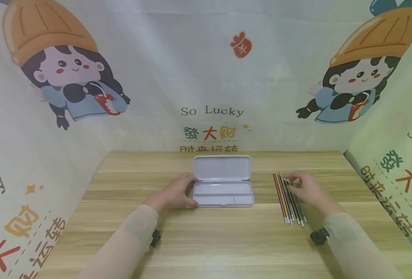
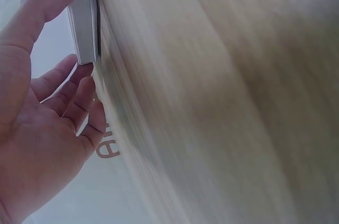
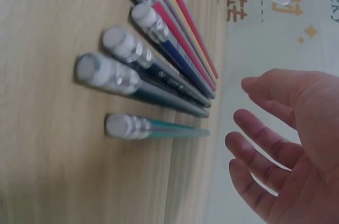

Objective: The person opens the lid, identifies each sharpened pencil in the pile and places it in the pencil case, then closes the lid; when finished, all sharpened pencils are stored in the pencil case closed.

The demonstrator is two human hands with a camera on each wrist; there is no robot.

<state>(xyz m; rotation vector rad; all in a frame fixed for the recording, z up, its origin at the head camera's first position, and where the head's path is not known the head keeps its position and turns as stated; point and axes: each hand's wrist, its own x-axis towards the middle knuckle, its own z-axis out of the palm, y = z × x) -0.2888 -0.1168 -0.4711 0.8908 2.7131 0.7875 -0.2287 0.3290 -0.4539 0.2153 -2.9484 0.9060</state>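
Observation:
A white pencil case [image 1: 213,188] lies with its lid raised, its tray divided into compartments with nothing in them. My left hand [image 1: 174,193] holds the case's left end, thumb at the front corner and fingers toward the hinge. In the left wrist view, the thumb of that hand [image 2: 37,107] touches the case's side wall [image 2: 82,20]. Several pencils [image 1: 285,199] lie in a loose fan to the right, their white eraser ends toward me. Over their far ends hovers my right hand [image 1: 308,188]. The right wrist view shows its fingers [image 3: 259,158] loosely bent, apart from the pencils [image 3: 175,86].
The wooden table [image 1: 213,240] reaches back to a printed cloth [image 1: 150,77] hanging behind and at both sides. A small black device [image 1: 319,236] sits at the right wrist, and another black device [image 1: 155,238] at the left.

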